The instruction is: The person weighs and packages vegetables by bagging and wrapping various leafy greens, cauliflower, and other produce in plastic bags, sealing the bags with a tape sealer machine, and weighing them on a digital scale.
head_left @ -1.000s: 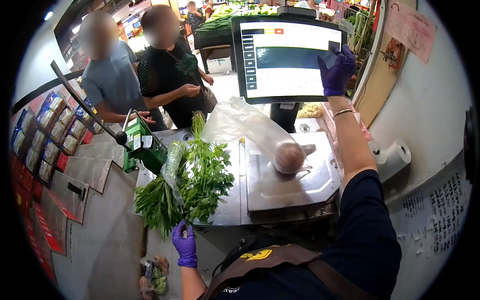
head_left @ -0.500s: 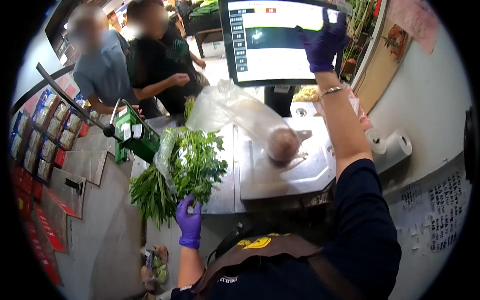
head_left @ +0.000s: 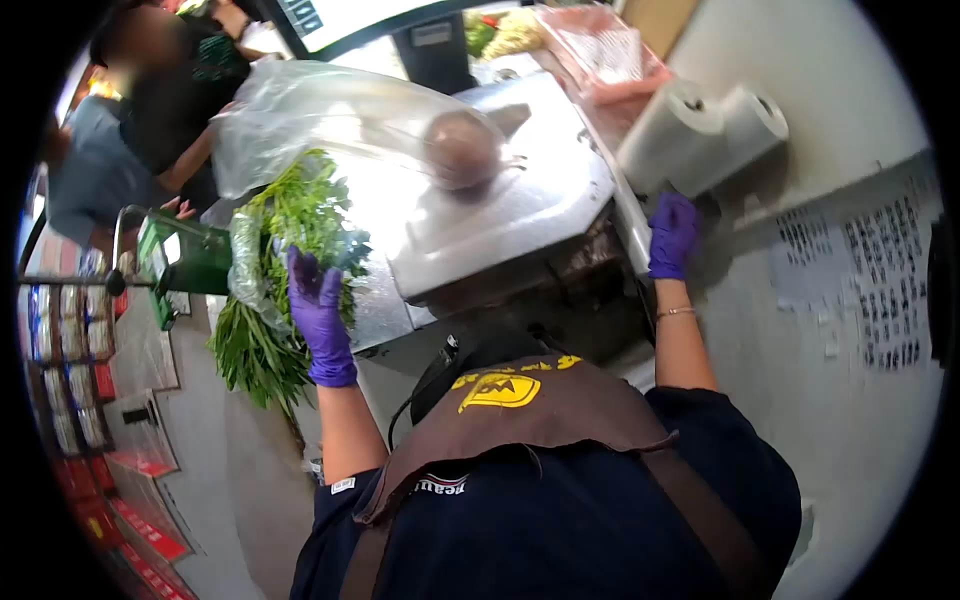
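Note:
Purple gloves cover both hands. My left hand (head_left: 318, 315) is open, thumb and fingers apart, at the near edge of the leafy green bunches (head_left: 300, 215); whether it touches the leaves I cannot tell. My right hand (head_left: 673, 237) is closed beside the counter's right edge, just below the white plastic bag rolls (head_left: 678, 130). Its curled fingers hide whatever is in them. On the metal scale plate (head_left: 500, 245) lies a clear plastic bag (head_left: 340, 110) with a round brownish item (head_left: 462, 148) inside, its kind unclear.
A monitor (head_left: 350, 20) stands at the back, cut off by the frame. Behind the rolls is a pink basket (head_left: 600, 55). Two people (head_left: 150, 90) stand across the counter at left, near a green box (head_left: 180, 255). Handwritten sheets (head_left: 880, 270) hang on the right wall.
My right hand has come down from the monitor screen to the bag rolls, and its fingers have closed. The view has tilted down and turned. My left hand stays by the greens.

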A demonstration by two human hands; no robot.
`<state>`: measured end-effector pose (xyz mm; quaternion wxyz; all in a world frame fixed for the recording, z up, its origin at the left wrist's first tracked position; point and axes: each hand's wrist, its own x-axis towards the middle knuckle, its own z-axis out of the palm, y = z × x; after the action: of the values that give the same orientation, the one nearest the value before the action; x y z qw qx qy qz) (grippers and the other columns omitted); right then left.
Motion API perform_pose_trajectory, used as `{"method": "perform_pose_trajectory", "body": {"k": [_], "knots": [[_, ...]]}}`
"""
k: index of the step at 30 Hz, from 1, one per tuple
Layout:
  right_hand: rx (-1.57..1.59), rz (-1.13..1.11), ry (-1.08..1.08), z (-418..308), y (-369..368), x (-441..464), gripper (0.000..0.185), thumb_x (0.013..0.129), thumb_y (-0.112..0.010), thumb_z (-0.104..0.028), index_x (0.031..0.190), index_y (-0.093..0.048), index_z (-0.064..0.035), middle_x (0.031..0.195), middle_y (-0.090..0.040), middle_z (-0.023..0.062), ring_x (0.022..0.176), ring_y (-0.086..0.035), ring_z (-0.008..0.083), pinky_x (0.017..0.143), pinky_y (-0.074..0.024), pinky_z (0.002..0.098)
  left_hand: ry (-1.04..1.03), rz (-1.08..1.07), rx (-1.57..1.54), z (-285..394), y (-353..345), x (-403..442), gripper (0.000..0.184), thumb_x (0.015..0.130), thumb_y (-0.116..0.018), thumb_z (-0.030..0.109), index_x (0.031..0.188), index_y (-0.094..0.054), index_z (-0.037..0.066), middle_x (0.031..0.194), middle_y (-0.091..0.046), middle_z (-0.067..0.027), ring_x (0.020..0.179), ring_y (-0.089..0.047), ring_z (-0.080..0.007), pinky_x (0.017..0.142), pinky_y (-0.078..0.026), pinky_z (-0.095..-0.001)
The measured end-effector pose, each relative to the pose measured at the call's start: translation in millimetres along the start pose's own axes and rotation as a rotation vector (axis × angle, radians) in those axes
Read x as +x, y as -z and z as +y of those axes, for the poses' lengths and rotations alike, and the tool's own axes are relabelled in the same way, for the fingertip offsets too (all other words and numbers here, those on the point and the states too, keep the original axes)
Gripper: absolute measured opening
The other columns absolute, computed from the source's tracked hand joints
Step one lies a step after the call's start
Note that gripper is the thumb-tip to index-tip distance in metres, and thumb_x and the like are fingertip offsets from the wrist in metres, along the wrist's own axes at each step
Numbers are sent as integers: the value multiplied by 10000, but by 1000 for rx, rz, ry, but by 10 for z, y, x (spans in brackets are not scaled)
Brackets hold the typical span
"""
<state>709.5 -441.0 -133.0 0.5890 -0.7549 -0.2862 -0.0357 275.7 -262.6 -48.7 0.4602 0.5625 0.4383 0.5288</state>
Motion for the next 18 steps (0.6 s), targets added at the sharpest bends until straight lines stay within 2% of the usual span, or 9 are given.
{"method": "perform_pose_trajectory", "body": {"k": [1, 4, 7, 8, 11, 12, 15, 18], "knots": [[-130, -40, 100, 65, 38, -33, 136, 770, -598, -128, 695, -627, -18, 879, -583, 110, 807, -549, 211, 740, -438, 334, 29, -1, -45, -1, -61, 45, 661, 782, -667, 99, 1344, -327, 24, 1281, -432, -133, 1160, -421, -206, 978, -330, -322], [-294, -242, 193, -50, 101, -171, 127, 744, -577, -113, 804, -644, -23, 1025, -557, 155, 1014, -483, 306, 895, -365, 401, 23, -32, -82, -51, -182, 148, 627, 799, -656, 153, 1332, -350, 24, 1266, -438, -143, 1147, -428, -220, 970, -337, -331], [-483, -273, 347, -125, -5, -320, 175, 744, -571, -117, 885, -641, -40, 1137, -501, 168, 1180, -348, 353, 998, -262, 445, 79, -46, -123, -74, -251, 203, 628, 780, -669, 167, 1317, -375, 27, 1295, -422, -160, 1182, -413, -247, 981, -338, -340], [-532, -274, 342, -130, -82, -381, 203, 746, -583, -136, 927, -634, -61, 1170, -479, 173, 1232, -285, 382, 1039, -200, 470, 88, -52, -118, -68, -284, 190, 635, 772, -676, 167, 1315, -378, 29, 1298, -420, -164, 1186, -411, -252, 987, -337, -342], [-674, -393, 319, -189, -215, -502, 161, 753, -599, -180, 869, -636, -73, 1164, -491, 152, 1229, -299, 355, 1048, -186, 475, 104, -45, -107, 14, -372, 164, 685, 743, -697, 173, 1323, -361, 27, 1304, -406, -181, 1192, -405, -261, 986, -349, -352], [-674, -347, 370, -192, -226, -562, 89, 757, -598, -141, 811, -621, -74, 1150, -507, 130, 1202, -347, 329, 1033, -228, 458, 110, -46, -126, 49, -361, 156, 693, 743, -696, 165, 1327, -351, 21, 1303, -402, -183, 1190, -405, -258, 975, -360, -351], [-507, -225, 256, -7, -93, -542, 94, 740, -600, -71, 831, -624, -68, 1125, -519, 128, 1145, -413, 307, 996, -294, 444, 111, -34, -161, 86, -292, 138, 716, 738, -697, 128, 1337, -325, 4, 1286, -406, -182, 1179, -406, -247, 933, -393, -338], [-225, -37, 299, -207, -8, -206, 150, 768, -599, -49, 917, -613, -47, 1113, -527, 120, 1094, -457, 266, 955, -354, 395, 134, -21, -144, 19, -199, 134, 730, 732, -706, 117, 1341, -319, 8, 1278, -406, -167, 1177, -404, -238, 929, -393, -324]]}}
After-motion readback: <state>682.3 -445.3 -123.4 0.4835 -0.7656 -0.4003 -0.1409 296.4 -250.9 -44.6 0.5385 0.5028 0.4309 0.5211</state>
